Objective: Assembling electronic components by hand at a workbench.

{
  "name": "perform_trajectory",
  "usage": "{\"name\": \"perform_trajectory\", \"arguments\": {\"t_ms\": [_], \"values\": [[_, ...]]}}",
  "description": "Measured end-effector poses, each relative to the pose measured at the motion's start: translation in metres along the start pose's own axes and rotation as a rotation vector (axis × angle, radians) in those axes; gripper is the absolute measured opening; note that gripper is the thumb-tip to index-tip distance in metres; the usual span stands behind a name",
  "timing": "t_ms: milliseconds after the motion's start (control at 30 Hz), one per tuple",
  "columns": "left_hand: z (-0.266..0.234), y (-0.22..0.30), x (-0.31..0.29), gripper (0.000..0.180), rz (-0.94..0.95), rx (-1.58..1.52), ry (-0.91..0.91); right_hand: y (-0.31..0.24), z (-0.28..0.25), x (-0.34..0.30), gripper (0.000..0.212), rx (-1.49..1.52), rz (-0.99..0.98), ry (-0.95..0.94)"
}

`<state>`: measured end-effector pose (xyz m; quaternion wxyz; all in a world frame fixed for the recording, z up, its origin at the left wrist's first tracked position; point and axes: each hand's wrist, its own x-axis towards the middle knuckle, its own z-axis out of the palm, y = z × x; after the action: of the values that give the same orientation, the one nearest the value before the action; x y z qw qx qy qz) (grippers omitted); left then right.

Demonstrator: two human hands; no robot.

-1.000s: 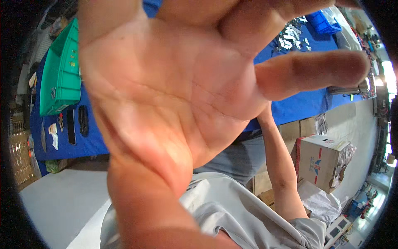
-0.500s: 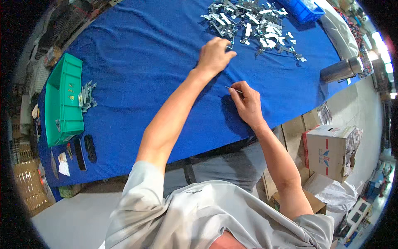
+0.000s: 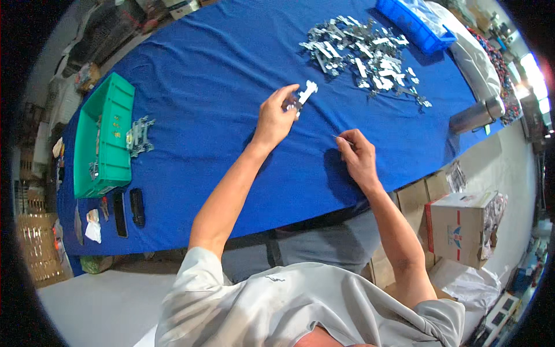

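Observation:
My left hand (image 3: 273, 117) is raised over the blue cloth, its thumb and fingers closed on a silvery metal bracket (image 3: 308, 91). The bracket is long and narrow, with a widened end pointing away from me. To the right and a little nearer, my right hand (image 3: 362, 160) pinches a thin, pointed metal tool (image 3: 336, 136). Only the tool's tip shows clearly; the fingers cover most of the rest. Beyond both hands lies a loose pile of similar metal brackets (image 3: 378, 65), apart from either hand.
A green bin (image 3: 118, 124) stands at the left, with a small group of brackets (image 3: 140, 137) beside it. Near it lie a black case (image 3: 137, 207) and white tissue (image 3: 93, 226). A blue crate (image 3: 425, 32) and steel flask (image 3: 477, 114) stand at the right.
My left hand has drawn back from the pile's edge and now shows a bracket in its fingers. My right hand keeps its pinch on the tool. The whole view has shifted slightly.

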<state>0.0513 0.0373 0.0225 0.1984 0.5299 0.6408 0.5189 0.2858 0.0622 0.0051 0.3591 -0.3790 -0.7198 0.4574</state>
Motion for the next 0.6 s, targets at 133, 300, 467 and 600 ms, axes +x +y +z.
{"name": "perform_trajectory", "arguments": {"t_ms": [133, 300, 467, 600], "values": [[-0.046, 0.006, -0.041, 0.035, -0.02, 0.125, 0.029, -0.022, 0.004, 0.015, 0.015, 0.087, 0.039, -0.082], [-0.071, 0.001, -0.077, 0.03, -0.037, 0.302, 0.094, -0.046, 0.04, 0.053, 0.016, 0.07, -0.107, -0.163], [-0.079, 0.006, -0.077, 0.026, 0.058, 0.596, 0.066, -0.037, 0.081, 0.102, 0.021, 0.066, -0.157, -0.155], [-0.056, 0.008, -0.054, 0.036, 0.255, 0.53, 0.175, -0.024, 0.1, 0.126, 0.022, 0.076, -0.145, -0.08]]}}
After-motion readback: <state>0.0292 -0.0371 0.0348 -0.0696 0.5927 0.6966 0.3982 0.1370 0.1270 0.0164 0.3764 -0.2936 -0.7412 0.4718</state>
